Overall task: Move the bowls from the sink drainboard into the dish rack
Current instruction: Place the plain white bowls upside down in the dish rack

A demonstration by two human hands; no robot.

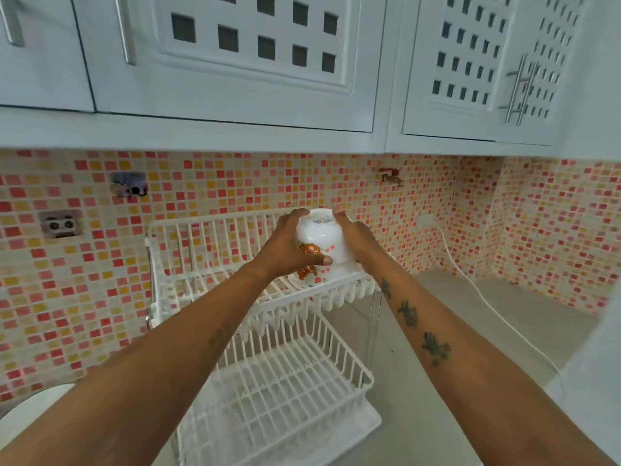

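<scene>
Both hands (285,245) gripping glossy inverted bowl (321,242), wire rack (268,297)

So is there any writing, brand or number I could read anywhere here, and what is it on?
Bowl, upside down in both hands: a small dark printed mark on its base, too blurred to read.
Wall socket: no legible text.
Nothing else carries writing.
</scene>
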